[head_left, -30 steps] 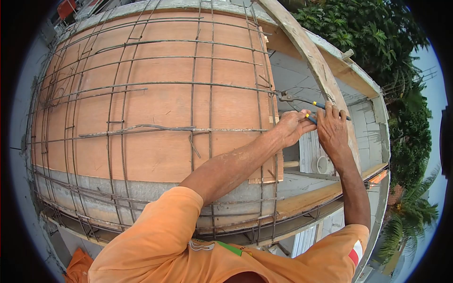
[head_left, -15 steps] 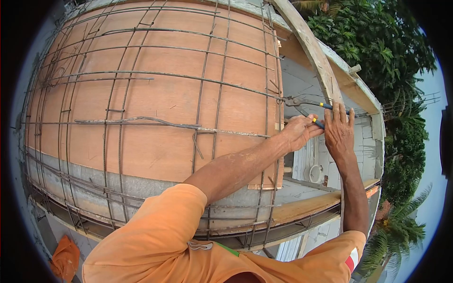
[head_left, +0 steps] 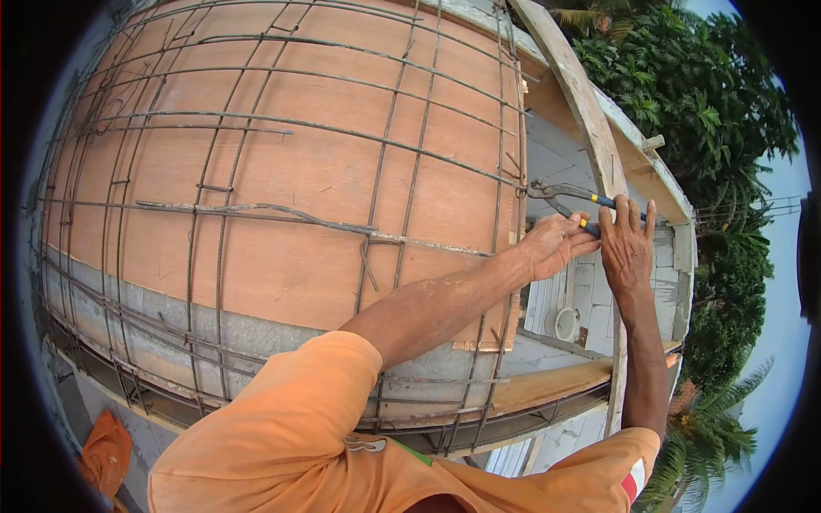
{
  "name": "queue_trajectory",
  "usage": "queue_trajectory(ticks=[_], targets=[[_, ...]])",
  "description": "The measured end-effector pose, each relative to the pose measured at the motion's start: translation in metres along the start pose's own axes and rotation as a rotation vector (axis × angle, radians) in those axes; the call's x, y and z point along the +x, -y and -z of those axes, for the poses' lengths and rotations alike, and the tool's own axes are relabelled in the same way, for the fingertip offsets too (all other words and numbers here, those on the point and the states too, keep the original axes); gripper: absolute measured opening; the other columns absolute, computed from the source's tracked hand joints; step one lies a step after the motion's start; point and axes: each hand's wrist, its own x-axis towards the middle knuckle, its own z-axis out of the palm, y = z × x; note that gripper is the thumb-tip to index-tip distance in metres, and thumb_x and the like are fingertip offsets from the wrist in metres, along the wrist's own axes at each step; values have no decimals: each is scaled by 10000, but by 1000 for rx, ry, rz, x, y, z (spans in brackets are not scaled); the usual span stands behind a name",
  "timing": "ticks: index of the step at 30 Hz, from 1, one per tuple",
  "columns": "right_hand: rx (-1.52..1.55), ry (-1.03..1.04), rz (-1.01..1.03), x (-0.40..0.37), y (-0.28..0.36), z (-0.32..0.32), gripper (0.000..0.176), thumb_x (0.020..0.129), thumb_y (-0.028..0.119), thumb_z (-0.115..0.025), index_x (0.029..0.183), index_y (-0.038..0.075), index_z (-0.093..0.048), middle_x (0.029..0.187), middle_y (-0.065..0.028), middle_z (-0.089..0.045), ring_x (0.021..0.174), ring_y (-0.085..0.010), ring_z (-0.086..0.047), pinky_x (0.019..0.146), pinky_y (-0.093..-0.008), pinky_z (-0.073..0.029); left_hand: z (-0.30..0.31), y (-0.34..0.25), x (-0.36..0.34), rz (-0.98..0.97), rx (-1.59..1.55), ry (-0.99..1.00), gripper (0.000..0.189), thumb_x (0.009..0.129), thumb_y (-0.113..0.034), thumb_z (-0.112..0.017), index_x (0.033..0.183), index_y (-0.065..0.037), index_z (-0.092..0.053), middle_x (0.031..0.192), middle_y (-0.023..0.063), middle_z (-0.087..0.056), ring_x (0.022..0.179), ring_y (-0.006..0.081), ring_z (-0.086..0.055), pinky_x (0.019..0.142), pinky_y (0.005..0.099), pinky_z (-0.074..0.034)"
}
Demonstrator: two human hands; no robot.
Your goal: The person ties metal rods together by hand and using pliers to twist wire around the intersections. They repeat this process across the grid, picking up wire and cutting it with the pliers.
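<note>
Both my hands reach out to the right edge of a rebar grid [head_left: 380, 141] laid over orange plywood formwork [head_left: 299, 197]. My left hand [head_left: 554, 244] grips the lower handle of a pair of pincers [head_left: 564, 198] with blue and yellow grips. My right hand [head_left: 627, 248] wraps over the upper handle, fingers spread along it. The pincer jaws sit at the outermost vertical bar [head_left: 522, 154], where it crosses a horizontal bar. My orange sleeves fill the bottom of the view.
A curved wooden plank [head_left: 581, 94] runs up past the pincers. Beyond the formwork edge there is a drop to a grey block wall [head_left: 590, 282] and a white fixture [head_left: 565, 322] below. Trees [head_left: 710, 111] stand at the right. An orange cloth [head_left: 107, 449] lies at the lower left.
My hands and the pincers have shifted slightly right and down in view as my head turned; the grip on the handles stays the same and the jaws stay at the edge bar.
</note>
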Motion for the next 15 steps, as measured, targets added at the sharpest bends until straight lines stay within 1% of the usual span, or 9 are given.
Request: queue_trajectory(ticks=[3, 5, 6, 8, 9, 11, 12, 13, 15], targets=[[90, 118, -11, 1, -2, 4, 186, 925, 200, -572, 1069, 83, -563, 1199, -116, -536, 1192, -275, -503, 1019, -508, -375, 2, 1, -2, 9, 62, 41, 211, 1050, -221, -457, 1160, -42, -470, 1231, 186, -557, 1299, 311, -505, 1121, 465, -420], [97, 167, -9, 2, 0, 14, 94, 914, 160, -582, 980, 101, -551, 1132, -105, -550, 1123, -267, -529, 884, -438, -432, -4, -1, -8, 4, 159, -61, 587, 951, -490, -601, 1290, -38, -442, 1339, 201, -496, 1395, 315, -383, 1151, 494, -349], [91, 170, -6, 1, 0, 20, 94, 914, 160, -582, 980, 101, -551, 1132, -105, -550, 1123, -267, -529, 884, -438, -432, -4, -2, -7, 4, 153, -57, 587, 951, -490, -601, 1290, -38, -442, 1339, 201, -496, 1395, 315, -383, 1151, 494, -349], [119, 319, -3, 2, 1, 33, 150, 939, 202, -598, 964, 63, -548, 992, -122, -589, 964, -300, -573, 752, -433, -441, -4, -7, -3, -87, 47, -315, 1034, 750, -702, -711, 1444, -33, -339, 1454, 227, -390, 1464, 310, -244, 1172, 511, -277], [113, 320, -3, 5, -3, 37, 150, 939, 202, -598, 964, 63, -548, 992, -122, -589, 964, -300, -573, 752, -433, -441, 2, -8, 2, -85, 43, -310, 1034, 750, -702, -711, 1444, -33, -339, 1454, 227, -390, 1464, 310, -244, 1172, 511, -277], [710, 711, -77, 14, -16, 42, 264, 947, 271, -622, 915, 19, -551, 837, -137, -619, 804, -305, -624, 705, -457, -475, 12, -8, 12, -126, 29, -358, 1293, 640, -756, -758, 1534, -23, -178, 1542, 233, -253, 1490, 312, -152, 1180, 519, -243], [933, 810, -91, 20, -27, 40, 357, 949, 332, -642, 895, -10, -556, 707, -125, -615, 676, -267, -637, 630, -449, -527, 14, -11, 18, -123, 23, -351, 1293, 640, -756, -758, 1534, -23, -178, 1542, 233, -253, 1490, 312, -152, 1180, 519, -243], [924, 817, -97, 25, -31, 39, 357, 949, 332, -642, 895, -10, -556, 707, -125, -615, 676, -267, -637, 630, -449, -527, 16, -10, 23, -154, 3, -364, 1153, 682, -713, -758, 1472, -18, -286, 1490, 236, -339, 1457, 320, -241, 1162, 518, -283], [1560, 1309, -428, 33, -38, 37, 399, 949, 362, -643, 891, -23, -557, 740, -142, -638, 668, -249, -646, 578, -408, -560, 17, -6, 30, -179, -21, -370, 1016, 725, -670, -758, 1410, -12, -395, 1437, 239, -425, 1423, 328, -329, 1144, 518, -322]])
